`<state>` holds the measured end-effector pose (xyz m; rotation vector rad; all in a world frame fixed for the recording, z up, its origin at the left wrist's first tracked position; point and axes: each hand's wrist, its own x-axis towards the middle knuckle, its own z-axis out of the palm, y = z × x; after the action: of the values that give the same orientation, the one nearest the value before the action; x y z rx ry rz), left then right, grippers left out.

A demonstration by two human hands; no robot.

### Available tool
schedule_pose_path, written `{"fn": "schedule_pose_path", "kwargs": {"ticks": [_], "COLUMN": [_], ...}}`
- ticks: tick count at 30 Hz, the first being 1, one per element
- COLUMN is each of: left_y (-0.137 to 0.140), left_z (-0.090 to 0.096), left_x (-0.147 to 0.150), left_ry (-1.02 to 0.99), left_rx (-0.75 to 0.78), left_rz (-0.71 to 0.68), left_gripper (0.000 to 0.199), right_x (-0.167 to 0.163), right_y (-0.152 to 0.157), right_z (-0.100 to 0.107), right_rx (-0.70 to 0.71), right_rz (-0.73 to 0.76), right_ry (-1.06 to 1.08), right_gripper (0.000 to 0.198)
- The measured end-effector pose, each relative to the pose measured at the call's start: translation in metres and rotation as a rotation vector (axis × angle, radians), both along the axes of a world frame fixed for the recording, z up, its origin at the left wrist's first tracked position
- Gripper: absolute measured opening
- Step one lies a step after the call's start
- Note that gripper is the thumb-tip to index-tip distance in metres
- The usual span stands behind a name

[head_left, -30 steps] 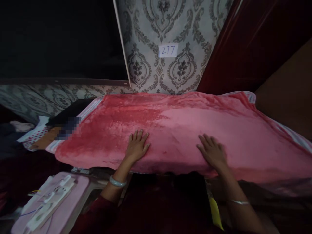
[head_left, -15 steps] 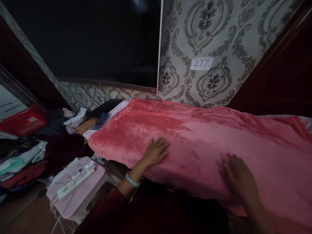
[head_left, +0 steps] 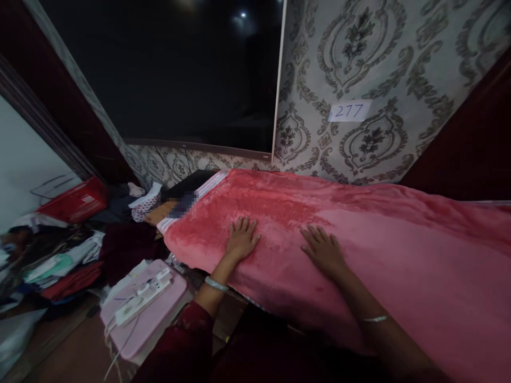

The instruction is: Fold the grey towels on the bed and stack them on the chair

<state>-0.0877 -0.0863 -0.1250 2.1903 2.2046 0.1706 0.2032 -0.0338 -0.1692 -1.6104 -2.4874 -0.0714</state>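
A plush pink-red blanket (head_left: 383, 255) lies spread over a long surface under the wall, its striped edge at the far left end and its front side hanging down. My left hand (head_left: 241, 239) rests flat on the blanket's left part, fingers spread. To its right, my right hand (head_left: 324, 251) also lies palm down on the blanket, fingers apart. Neither hand grips the cloth. Darker and lighter patches show where the pile lies in different directions.
A large dark television (head_left: 171, 74) hangs above the blanket. On the left, a pink stool (head_left: 159, 314) carries a white power strip (head_left: 139, 303) with cords. Piled clothes (head_left: 75, 266) and a red bag (head_left: 75, 202) lie beyond it.
My right hand has moved left and farther up the blanket, closer to my left hand. My left hand has shifted slightly left. The view has turned a little left.
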Motion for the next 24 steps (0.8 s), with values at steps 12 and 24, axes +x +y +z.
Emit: {"fn": "schedule_pose_path", "kwargs": {"ticks": [12,24], "left_y": [-0.003,0.082], "left_z": [-0.008,0.014], "left_x": [0.0,-0.045], "left_ry": [-0.034,-0.259], "left_rx": [0.078,0.244], "left_rz": [-0.004,-0.074], "left_gripper": [0.062,0.028], "right_x": [0.158,0.067], "right_y": [0.017,0.058], "right_z": [-0.028,-0.001], "right_rx": [0.199,0.16], "right_rz": [-0.446,-0.142], "right_ry": [0.219,0.712], "right_gripper": [0.072,0.043]}}
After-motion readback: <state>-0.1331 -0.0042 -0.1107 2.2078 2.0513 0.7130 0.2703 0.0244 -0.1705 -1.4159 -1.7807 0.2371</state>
